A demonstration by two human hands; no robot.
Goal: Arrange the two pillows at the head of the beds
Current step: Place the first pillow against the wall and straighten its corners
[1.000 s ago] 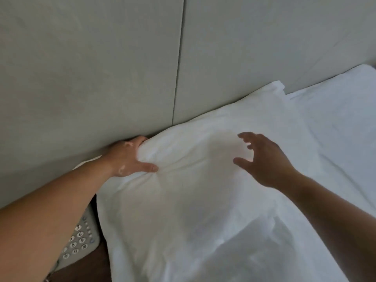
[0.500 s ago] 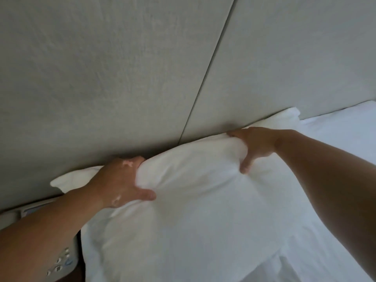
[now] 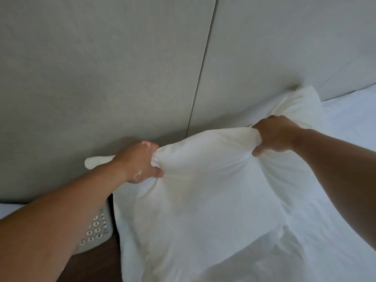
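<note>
A white pillow [image 3: 207, 190] lies at the head of the bed, its top edge against the grey headboard panels [image 3: 122, 68]. My left hand [image 3: 140, 161] grips the pillow's top edge near its left corner, bunching the fabric. My right hand [image 3: 272, 135] is closed on the top edge further right, with the cloth pinched into folds. The pillow's right corner [image 3: 301, 102] sticks up beyond my right hand. Only this one pillow is in view.
The white bed sheet [image 3: 350, 119] spreads out to the right. A grey telephone with a keypad [image 3: 95, 231] sits on a dark wooden bedside surface [image 3: 93, 265] at the lower left, partly under my left forearm.
My right hand went from hovering open over the pillow to gripping its top edge. Both hands now bunch the fabric tighter and the top edge is pulled up between them.
</note>
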